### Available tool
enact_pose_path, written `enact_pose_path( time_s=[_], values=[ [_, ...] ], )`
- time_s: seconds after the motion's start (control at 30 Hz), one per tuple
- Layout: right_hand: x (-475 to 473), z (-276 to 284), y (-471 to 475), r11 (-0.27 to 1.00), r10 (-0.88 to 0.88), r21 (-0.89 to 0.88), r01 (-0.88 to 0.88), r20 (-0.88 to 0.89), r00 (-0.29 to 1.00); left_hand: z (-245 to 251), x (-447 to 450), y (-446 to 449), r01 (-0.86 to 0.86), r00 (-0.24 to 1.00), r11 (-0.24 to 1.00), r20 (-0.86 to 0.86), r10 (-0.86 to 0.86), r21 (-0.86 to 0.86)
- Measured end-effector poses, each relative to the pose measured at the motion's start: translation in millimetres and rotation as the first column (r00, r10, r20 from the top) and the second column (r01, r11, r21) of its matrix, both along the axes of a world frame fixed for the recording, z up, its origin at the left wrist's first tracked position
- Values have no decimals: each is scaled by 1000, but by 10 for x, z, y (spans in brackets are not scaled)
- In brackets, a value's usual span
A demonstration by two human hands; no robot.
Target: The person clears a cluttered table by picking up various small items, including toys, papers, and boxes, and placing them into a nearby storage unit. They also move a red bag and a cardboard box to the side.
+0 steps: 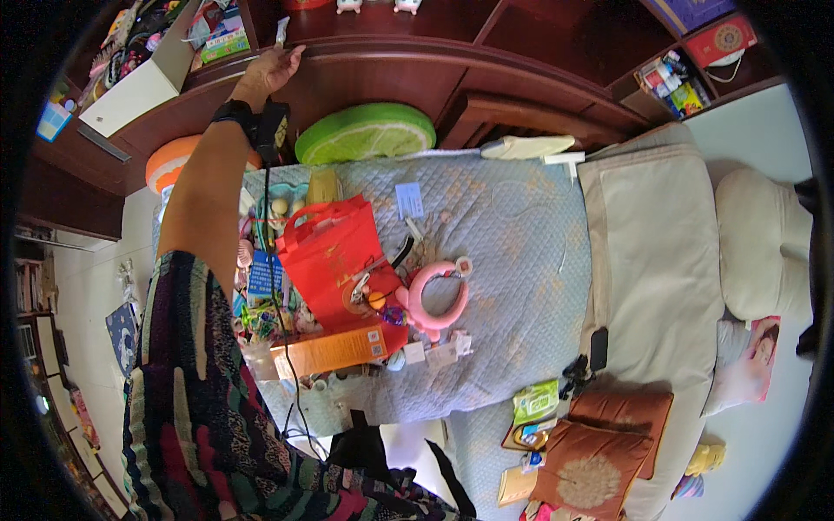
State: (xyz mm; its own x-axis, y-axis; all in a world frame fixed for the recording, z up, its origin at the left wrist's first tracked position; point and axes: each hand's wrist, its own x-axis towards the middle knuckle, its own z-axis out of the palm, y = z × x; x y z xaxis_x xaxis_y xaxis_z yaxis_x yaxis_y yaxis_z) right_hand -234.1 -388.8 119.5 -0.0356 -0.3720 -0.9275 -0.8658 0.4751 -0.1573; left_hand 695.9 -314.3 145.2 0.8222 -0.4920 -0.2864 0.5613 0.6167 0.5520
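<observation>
My left hand (272,73) reaches up to the front edge of the dark wooden shelf (384,23). A small whitish tube (281,31) sticks up from its fingers, and the hand seems closed around its lower end. A black strap with a small black device (272,130) is on that wrist, and a black cable (281,306) runs down from it. My right hand is out of view. Before me, a red bag (332,254) lies on the quilted cover (521,247), with a pink ring-shaped headband (459,303) and an orange box (332,352) beside it.
A white bin (140,91) filled with small things stands on the shelf at the left. A green lime-slice cushion (365,133) leans against the cabinet. At the right are a beige sofa back (658,260), a black phone-like object (598,348) and brown cushions (599,456).
</observation>
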Motion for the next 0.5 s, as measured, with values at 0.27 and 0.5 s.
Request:
enact_pose_path(
  time_s=[0.27, 0.5],
  values=[
    [-440, 139, 437, 996, -81, 24, 81, -5, 997, 456, -1479, 333, 363, 871, 825, 158, -466, 434],
    [-944, 216, 809, 985, -171, 26, 171, 2, 985, 214, -3298, 1399, 359, 583, 599, 330, -743, 716]
  ],
)
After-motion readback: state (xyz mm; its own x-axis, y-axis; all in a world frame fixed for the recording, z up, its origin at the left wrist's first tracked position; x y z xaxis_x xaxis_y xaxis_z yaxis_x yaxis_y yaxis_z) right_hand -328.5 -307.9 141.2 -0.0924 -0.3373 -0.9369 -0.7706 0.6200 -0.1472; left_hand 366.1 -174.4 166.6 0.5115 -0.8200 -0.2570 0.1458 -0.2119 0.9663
